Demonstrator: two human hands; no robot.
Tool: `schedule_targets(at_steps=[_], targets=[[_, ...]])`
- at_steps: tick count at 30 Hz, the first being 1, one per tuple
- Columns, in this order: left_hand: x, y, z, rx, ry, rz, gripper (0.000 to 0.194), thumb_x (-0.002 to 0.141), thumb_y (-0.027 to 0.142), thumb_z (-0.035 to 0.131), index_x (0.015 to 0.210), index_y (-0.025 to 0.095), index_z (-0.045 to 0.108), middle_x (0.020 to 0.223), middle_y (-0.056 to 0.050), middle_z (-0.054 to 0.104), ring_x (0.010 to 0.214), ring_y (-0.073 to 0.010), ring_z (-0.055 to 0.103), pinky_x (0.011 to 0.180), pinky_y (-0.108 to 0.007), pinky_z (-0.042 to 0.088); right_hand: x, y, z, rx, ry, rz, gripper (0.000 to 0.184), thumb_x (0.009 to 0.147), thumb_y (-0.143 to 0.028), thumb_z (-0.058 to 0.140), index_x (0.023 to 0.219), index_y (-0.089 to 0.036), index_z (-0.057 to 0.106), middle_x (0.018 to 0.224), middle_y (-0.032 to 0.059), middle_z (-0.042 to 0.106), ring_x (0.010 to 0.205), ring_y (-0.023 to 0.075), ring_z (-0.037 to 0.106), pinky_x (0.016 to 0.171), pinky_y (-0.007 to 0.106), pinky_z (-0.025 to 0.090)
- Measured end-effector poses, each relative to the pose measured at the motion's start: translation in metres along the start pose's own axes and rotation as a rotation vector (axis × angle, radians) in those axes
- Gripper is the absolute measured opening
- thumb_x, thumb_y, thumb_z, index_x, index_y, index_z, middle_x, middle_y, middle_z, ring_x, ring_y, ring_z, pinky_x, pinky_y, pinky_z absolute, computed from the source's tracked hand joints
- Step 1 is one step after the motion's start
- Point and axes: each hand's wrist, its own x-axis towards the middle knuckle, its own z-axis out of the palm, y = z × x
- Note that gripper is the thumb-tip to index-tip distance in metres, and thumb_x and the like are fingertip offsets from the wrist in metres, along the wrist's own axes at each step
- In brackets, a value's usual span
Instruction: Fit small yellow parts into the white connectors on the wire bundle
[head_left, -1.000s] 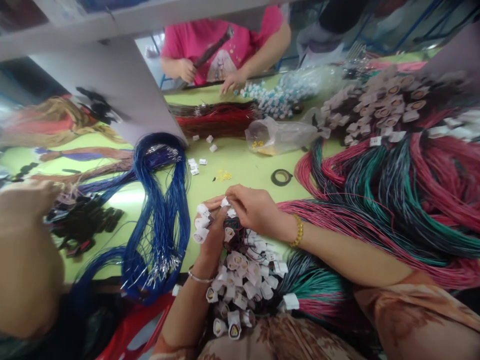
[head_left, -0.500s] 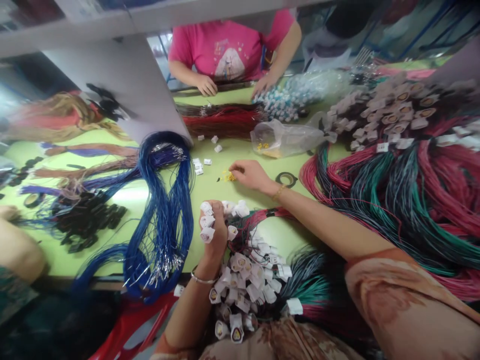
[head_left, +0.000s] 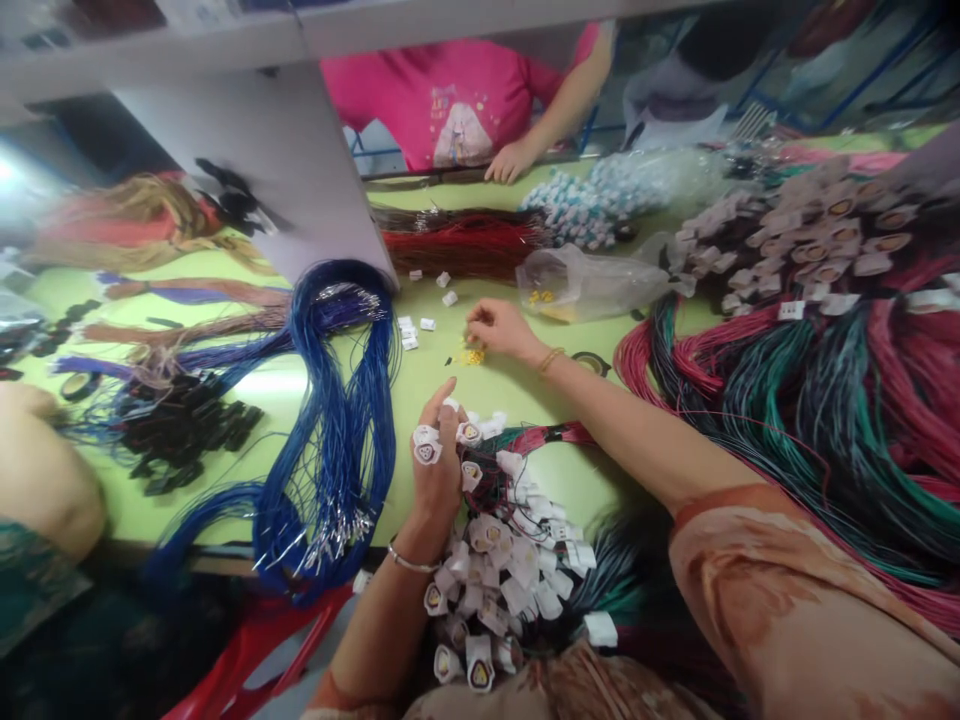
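My left hand [head_left: 437,462] is closed round a few white connectors [head_left: 426,444] on wire ends, held above a heap of the same white connectors [head_left: 510,560] near the table's front edge. My right hand [head_left: 501,328] reaches forward over the green table [head_left: 420,375]. Its fingers are bunched in a pinch right at a small pile of yellow seals [head_left: 471,355]. Whether a seal is between the fingertips I cannot make out.
A blue wire bundle [head_left: 341,400] hangs over the front edge at left. Red, green and pink wire bundles [head_left: 810,400] fill the right. A clear plastic bag [head_left: 592,280], a tape roll [head_left: 592,362] and loose white connectors [head_left: 420,325] lie ahead. A person in pink [head_left: 465,100] works opposite; another's arm [head_left: 45,470] is at left.
My right hand left the connectors in my left hand, reached out to the yellow seals and pinched there. My left hand turned slightly with its connectors.
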Motion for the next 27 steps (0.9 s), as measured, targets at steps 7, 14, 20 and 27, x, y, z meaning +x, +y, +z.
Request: schedule_targets(at_steps=[7, 14, 20, 27], targets=[[0.0, -0.001, 0.003, -0.088, -0.022, 0.008, 0.038, 0.087, 0.046, 0.072, 0.111, 0.02, 0.06, 0.091, -0.003, 0.071, 0.075, -0.0142, 0.066, 0.07, -0.027, 0.053, -0.067, -0.032, -0.013, 0.694, -0.029, 0.069, 0.02, 0.075, -0.027, 0.077, 0.088, -0.016, 0.066, 0.079, 0.0021, 0.068, 0.064, 0.0111, 0.063, 0.062, 0.026, 0.054], [0.002, -0.006, 0.003, -0.109, -0.051, 0.025, 0.037, 0.078, 0.048, 0.079, 0.098, 0.018, 0.067, 0.088, -0.003, 0.074, 0.077, -0.0158, 0.07, 0.072, -0.028, 0.056, -0.121, -0.054, -0.018, 0.542, -0.155, -0.082, 0.017, 0.084, -0.032, 0.07, 0.094, -0.017, 0.071, 0.075, 0.0005, 0.067, 0.062, 0.011, 0.058, 0.06, 0.026, 0.049], [0.001, -0.002, 0.0, -0.083, -0.074, 0.051, 0.03, 0.077, 0.04, 0.082, 0.094, 0.019, 0.068, 0.09, -0.003, 0.074, 0.082, -0.0168, 0.07, 0.076, -0.029, 0.056, -0.139, -0.065, -0.021, 0.068, 0.041, -0.493, 0.012, 0.093, -0.016, 0.056, 0.095, -0.017, 0.068, 0.089, 0.0046, 0.069, 0.077, 0.0126, 0.061, 0.07, 0.027, 0.049], [-0.001, 0.001, 0.001, -0.162, -0.094, 0.009, 0.033, 0.074, 0.039, 0.085, 0.093, 0.019, 0.068, 0.083, -0.001, 0.073, 0.076, -0.015, 0.069, 0.07, -0.026, 0.054, -0.139, -0.066, -0.023, -0.017, 0.028, -0.633, 0.015, 0.094, -0.009, 0.053, 0.091, -0.017, 0.066, 0.087, 0.0053, 0.066, 0.08, 0.0136, 0.061, 0.073, 0.028, 0.051]])
